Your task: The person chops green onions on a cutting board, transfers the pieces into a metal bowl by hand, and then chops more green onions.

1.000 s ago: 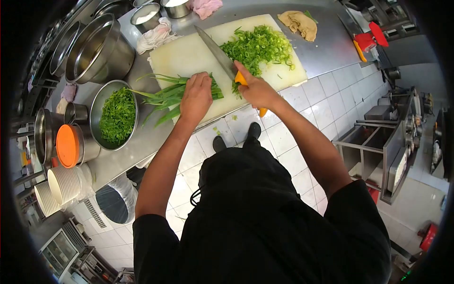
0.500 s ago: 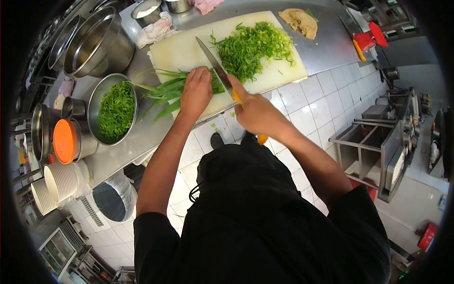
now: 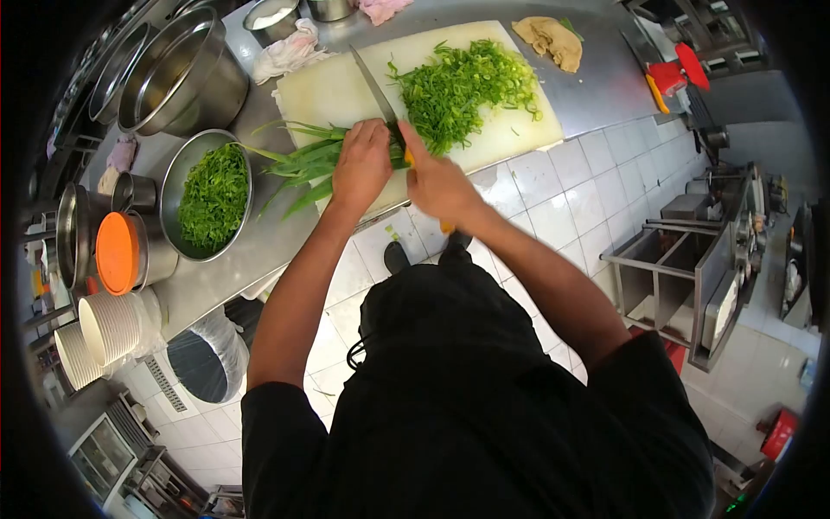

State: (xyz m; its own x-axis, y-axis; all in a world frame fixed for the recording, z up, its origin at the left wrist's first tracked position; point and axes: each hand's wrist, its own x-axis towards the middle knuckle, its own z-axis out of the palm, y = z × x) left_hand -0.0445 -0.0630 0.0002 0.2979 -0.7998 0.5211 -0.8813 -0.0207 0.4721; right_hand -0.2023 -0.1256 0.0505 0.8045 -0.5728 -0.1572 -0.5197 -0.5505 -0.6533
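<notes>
My left hand presses down on a bunch of green onions, its fingers curled over the stalks at the near side of the white cutting board. The leafy ends stick out to the left past the board's edge. In my right hand is the orange handle of a kitchen knife. Its blade lies right beside my left fingertips, pointing away and to the left. To the right of the blade spreads a heap of sliced green onions. My right index finger stretches along the blade.
Left of the board, a steel bowl holds chopped greens. Behind it stand large steel pots. An orange lid and stacked paper bowls are at the left. A white cloth and a tan cloth lie by the board.
The knife and my right hand have shifted left and slightly away from me, bringing the blade closer to my left fingers. My left hand stays on the green onions.
</notes>
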